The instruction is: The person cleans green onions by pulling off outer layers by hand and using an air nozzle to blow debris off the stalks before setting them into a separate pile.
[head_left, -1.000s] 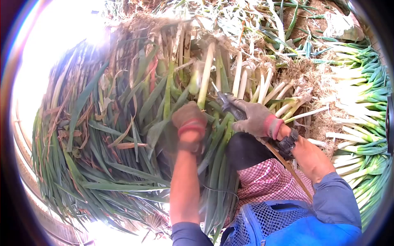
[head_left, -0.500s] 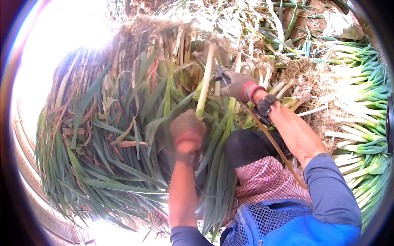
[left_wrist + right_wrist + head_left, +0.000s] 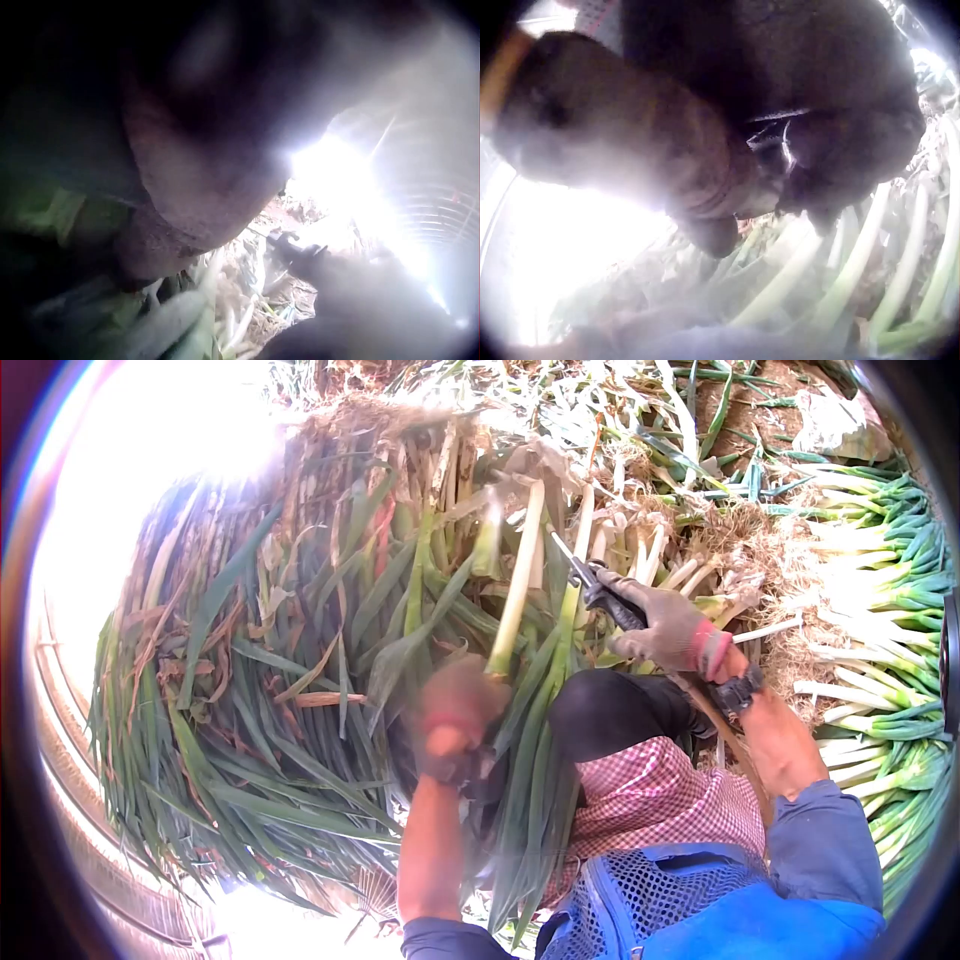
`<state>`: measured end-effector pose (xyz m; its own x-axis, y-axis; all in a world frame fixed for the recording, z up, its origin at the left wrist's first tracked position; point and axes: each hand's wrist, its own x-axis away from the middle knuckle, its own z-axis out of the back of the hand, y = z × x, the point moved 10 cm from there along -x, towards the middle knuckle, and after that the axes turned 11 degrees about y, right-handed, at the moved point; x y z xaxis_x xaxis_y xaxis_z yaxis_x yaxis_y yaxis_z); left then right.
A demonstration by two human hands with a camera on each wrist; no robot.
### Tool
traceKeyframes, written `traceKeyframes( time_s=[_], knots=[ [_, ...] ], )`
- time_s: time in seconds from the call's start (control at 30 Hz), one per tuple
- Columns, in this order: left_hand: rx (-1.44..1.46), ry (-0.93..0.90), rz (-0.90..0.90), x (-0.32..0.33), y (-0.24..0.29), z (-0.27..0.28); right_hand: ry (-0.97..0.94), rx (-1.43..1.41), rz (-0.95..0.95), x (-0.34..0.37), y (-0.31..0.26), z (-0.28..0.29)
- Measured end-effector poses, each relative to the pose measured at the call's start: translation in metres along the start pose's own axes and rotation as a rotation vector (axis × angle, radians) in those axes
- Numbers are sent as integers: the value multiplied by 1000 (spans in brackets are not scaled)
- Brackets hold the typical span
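Note:
In the head view the gloved left hand (image 3: 462, 695), blurred, grips a leek (image 3: 518, 580) low on its stem, the white end pointing up and away. The gloved right hand (image 3: 665, 625) holds a dark air-gun-like tool (image 3: 610, 600) with a thin metal nozzle, to the right of that leek; a brown hose runs down from it. In the right wrist view the right hand (image 3: 832, 97) is curled round the dark tool (image 3: 774, 154), above pale leek stems (image 3: 855, 262). The left wrist view shows the left hand (image 3: 199, 165) dark and close, leaves beside it.
A large heap of untrimmed leeks (image 3: 250, 660) lies on the left. Cleaned leeks (image 3: 880, 610) line the right side, beside dry roots and peelings (image 3: 760, 550). The person's dark-clad knee (image 3: 610, 715) is between the arms.
The right hand with the tool first moved up and left to the leek, then drew back right and down. The left hand has moved slightly down, and the leek's white end has shifted right.

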<state>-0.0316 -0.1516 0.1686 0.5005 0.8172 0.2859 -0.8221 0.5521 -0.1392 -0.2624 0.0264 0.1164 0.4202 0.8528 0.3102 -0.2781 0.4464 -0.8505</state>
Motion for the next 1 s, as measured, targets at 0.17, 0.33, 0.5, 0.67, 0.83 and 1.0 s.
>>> traceKeyframes(
  time_s=[0.17, 0.33, 0.5, 0.67, 0.83, 1.0],
  knots=[
    [109, -105, -74, 55, 32, -2, -67, -194, 485, 14, -48, -14],
    [471, -257, -26, 59, 9, 1, -87, -195, 236, -21, -80, -25],
    [454, 607, -146, -20, -36, 118, -193, -80, 196, -36, -110, -55],
    [125, 739, -71, -101, -46, 116, -95, -107, 242, -67, -110, -75],
    [82, 550, 78, -126, -43, 86, 40, -81, 216, -112, -114, -60],
    [98, 411, 163, -121, -47, 81, 69, -18, 162, -168, -123, -49]
  ],
)
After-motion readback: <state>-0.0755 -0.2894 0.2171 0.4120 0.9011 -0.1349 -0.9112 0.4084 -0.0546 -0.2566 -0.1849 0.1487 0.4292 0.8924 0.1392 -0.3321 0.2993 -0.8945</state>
